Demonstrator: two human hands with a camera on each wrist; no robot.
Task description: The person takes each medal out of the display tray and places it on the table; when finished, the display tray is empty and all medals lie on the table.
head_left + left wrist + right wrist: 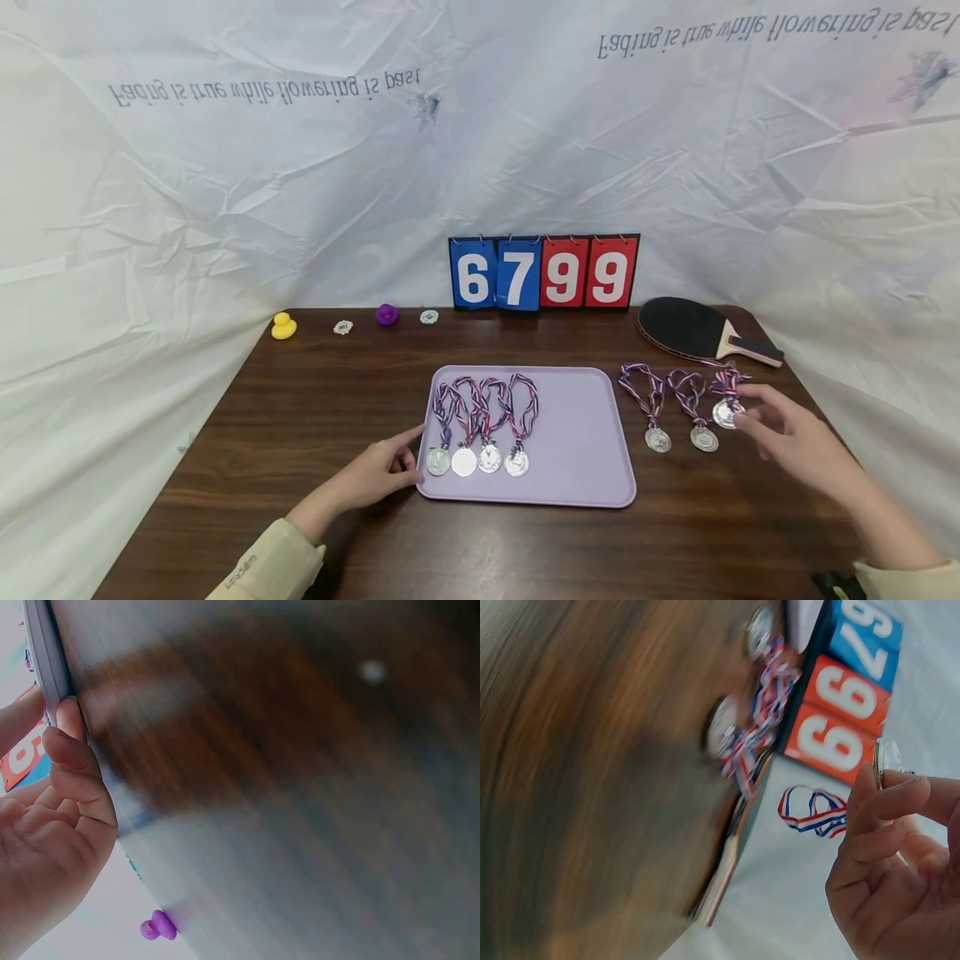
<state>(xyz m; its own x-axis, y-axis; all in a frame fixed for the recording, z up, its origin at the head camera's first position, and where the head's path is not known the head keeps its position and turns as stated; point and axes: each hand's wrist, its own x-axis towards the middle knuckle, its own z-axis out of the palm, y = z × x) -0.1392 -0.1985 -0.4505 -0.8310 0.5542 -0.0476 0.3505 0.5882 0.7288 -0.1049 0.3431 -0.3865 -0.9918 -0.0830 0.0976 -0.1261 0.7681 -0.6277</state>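
Medal (725, 414) pinched, tray (573, 437) held

Your right hand (791, 437) clamps its fingers on the medal at the tabletop's (697, 508) right, a pinch likely suiting its thin disc. Your left hand's (375, 473) fingers grip the tray's left edge, probably steadying it.

So the person had cream sleeves on. The left sleeve (279, 557) ended in a slightly creased cuff (300, 543), with small dark lettering (241, 572) lower down, too tiny to read. The right sleeve (911, 582) was the same cream, mostly cut off, with some black bit (838, 586) beside it, couldn't tell what. Left hand (378, 473) and right hand (798, 437) were both bare.
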